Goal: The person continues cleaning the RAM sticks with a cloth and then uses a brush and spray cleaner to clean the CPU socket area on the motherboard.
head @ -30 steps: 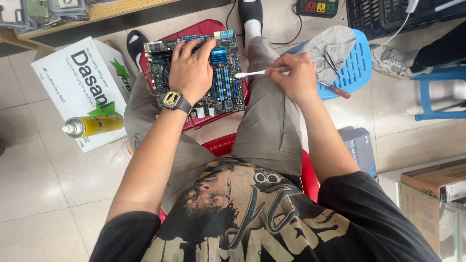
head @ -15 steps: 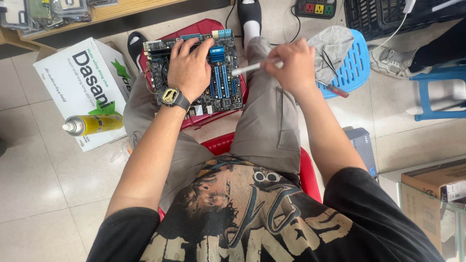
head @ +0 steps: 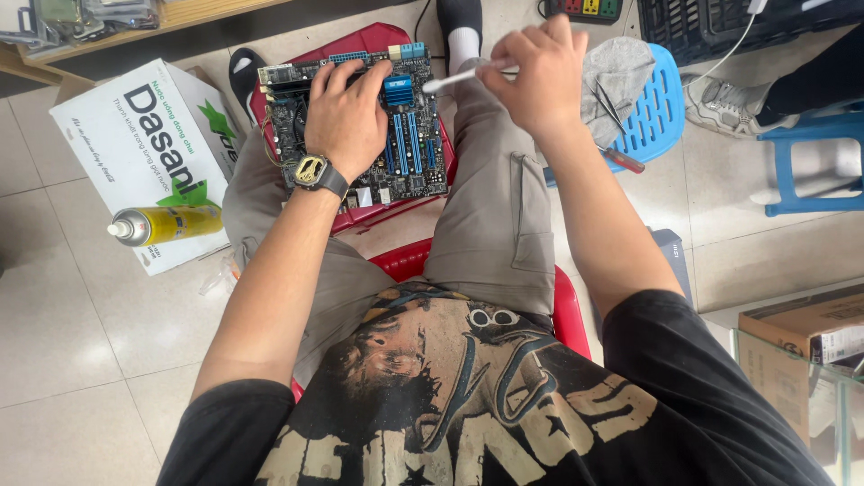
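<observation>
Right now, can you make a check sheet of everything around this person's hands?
Surface: red stool under the board, on a tiled floor.
Job's things: circuit board lying flat on the stool; white brush above its right edge.
Clutter: yellow spray can lying on a white box; grey cloth and tweezers on a blue stool; a red-handled tool at its edge.
Grippers: left hand pressed flat on the board; right hand holds the brush.
Cables: white cable by a black crate; power strip at the top.
Surroundings: another person's shoe, cardboard boxes at right.
</observation>
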